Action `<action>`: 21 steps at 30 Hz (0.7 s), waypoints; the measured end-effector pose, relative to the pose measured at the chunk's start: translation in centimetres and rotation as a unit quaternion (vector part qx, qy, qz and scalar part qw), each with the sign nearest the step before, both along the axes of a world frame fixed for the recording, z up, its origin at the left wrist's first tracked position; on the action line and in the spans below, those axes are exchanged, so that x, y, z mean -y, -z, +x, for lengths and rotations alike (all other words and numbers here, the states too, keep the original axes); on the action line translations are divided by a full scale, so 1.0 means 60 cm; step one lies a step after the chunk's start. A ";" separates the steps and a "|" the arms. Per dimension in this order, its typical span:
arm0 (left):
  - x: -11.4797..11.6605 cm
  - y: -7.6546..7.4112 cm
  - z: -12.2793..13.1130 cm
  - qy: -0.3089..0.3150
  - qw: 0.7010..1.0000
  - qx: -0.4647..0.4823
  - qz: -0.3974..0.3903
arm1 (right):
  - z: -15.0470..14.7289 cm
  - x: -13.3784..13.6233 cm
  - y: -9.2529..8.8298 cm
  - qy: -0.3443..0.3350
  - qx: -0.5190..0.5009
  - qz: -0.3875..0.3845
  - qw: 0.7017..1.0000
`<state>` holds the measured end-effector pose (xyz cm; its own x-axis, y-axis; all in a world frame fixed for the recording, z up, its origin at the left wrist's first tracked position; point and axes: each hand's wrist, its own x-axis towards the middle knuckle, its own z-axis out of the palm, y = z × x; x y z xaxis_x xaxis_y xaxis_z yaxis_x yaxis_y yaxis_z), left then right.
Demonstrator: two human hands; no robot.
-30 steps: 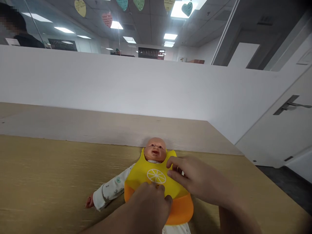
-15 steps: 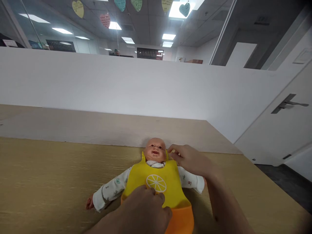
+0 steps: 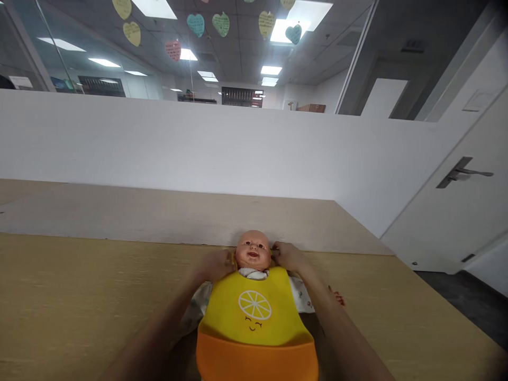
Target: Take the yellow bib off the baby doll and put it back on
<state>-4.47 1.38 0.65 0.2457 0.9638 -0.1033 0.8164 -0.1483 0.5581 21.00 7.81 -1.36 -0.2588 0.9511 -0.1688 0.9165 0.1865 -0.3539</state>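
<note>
2 hands, left hand (image 3: 216,265) and right hand (image 3: 286,256), pinch the neck tips of a yellow-and-orange silicone bib (image 3: 254,317), 1 each side of the head of a baby doll (image 3: 253,251). Doll lies face-up on a wooden table (image 3: 79,296) — white partition wall (image 3: 198,148) beyond, door (image 3: 444,201) to the right.

We identify a white door (image 3: 444,211) with lever handle (image 3: 464,173) at two o'clock, paper hearts (image 3: 220,24) at twelve o'clock.

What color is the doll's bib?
The bib is yellow and orange, with a white citrus slice, best seen in the head view.
</note>
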 end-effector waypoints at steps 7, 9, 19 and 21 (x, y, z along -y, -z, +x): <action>-0.008 0.024 0.004 0.023 0.999 0.030 -0.016 | -0.018 -0.008 0.042 0.018 -0.038 0.017 0.999; -0.012 0.029 0.004 0.022 0.998 0.052 -0.016 | -0.021 -0.008 0.048 0.030 -0.045 0.026 0.998; -0.026 0.045 0.018 0.000 0.981 0.179 -0.072 | -0.020 -0.021 0.081 0.033 -0.121 0.070 0.990; -0.024 0.043 0.021 -0.027 0.975 0.201 -0.088 | -0.020 -0.024 0.085 0.032 -0.148 0.070 0.986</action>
